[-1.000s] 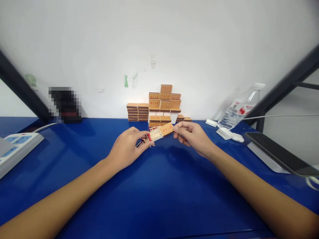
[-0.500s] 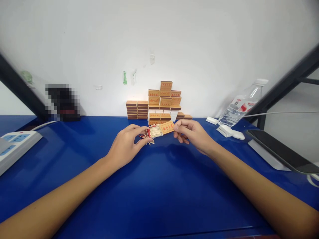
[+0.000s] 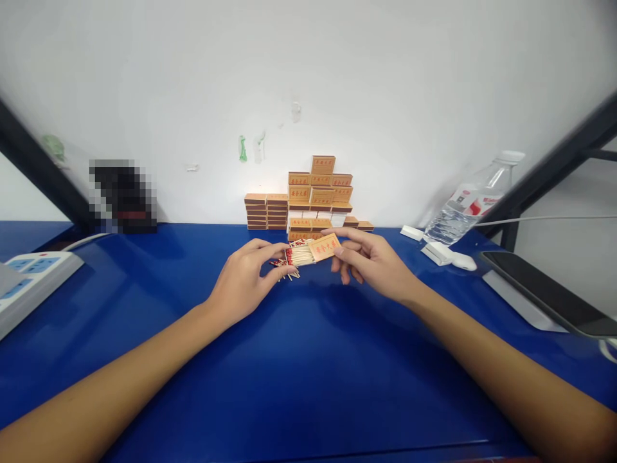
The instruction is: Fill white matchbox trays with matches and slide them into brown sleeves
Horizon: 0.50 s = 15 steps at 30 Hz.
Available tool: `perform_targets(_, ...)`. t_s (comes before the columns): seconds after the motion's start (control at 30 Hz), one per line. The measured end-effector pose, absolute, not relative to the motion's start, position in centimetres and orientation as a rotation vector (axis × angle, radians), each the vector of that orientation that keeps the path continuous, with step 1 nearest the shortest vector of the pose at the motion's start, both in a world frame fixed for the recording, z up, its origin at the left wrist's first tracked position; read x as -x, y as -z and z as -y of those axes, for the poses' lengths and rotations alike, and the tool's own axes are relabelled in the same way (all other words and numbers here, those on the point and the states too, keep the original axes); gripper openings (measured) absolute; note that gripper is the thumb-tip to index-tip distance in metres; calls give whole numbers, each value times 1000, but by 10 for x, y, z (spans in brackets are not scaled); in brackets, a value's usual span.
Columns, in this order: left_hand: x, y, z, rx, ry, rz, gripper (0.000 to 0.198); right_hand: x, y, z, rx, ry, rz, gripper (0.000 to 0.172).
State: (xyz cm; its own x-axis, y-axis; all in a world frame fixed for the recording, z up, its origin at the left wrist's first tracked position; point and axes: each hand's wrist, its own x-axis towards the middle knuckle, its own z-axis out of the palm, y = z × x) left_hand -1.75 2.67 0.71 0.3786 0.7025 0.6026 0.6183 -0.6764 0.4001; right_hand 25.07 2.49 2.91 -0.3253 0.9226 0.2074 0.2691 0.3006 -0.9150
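Note:
A matchbox stands partly slid apart over the table. Its inner tray (image 3: 301, 255) is full of red-tipped matches, and its orange sleeve (image 3: 324, 247) with red characters covers the tray's right part. My left hand (image 3: 241, 275) closes on the tray's left end, thumb on the near side and fingers on the far side. At the sleeve's right end, my right hand (image 3: 378, 260) has its thumb on the near edge and its index finger along the far edge, the other fingers hanging below. Loose matches (image 3: 292, 273) lie beneath and behind the tray.
Matchboxes (image 3: 322, 181) are stacked against the wall, with a lower stack (image 3: 267, 212) to their left. A tilted water bottle (image 3: 463, 209), a white earphone case (image 3: 437, 253) and a phone (image 3: 549, 292) are at right. A power strip (image 3: 38, 283) lies at left.
My right hand has shifted slightly left and spread its thumb and index finger to the sleeve's two long edges, from a pinch at its end. My left hand keeps its hold.

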Motion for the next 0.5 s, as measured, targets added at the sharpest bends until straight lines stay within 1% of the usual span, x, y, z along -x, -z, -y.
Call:
perform_targets(0.17, 17, -10, -25, -2479, -1198, -1193, 30, -250, -30, -24, 1127, -1068, 1763, 56)
perform_targets(0.3, 17, -12, -25, -2444, -1228, -1177, 29, -250, -29, -23, 1087, -1126, 1767, 61)
perform_targets(0.5, 14, -8, -24, -2453, -1269, -1088, 36, -238, -19, -15, 1047, -1160, 1787, 65)
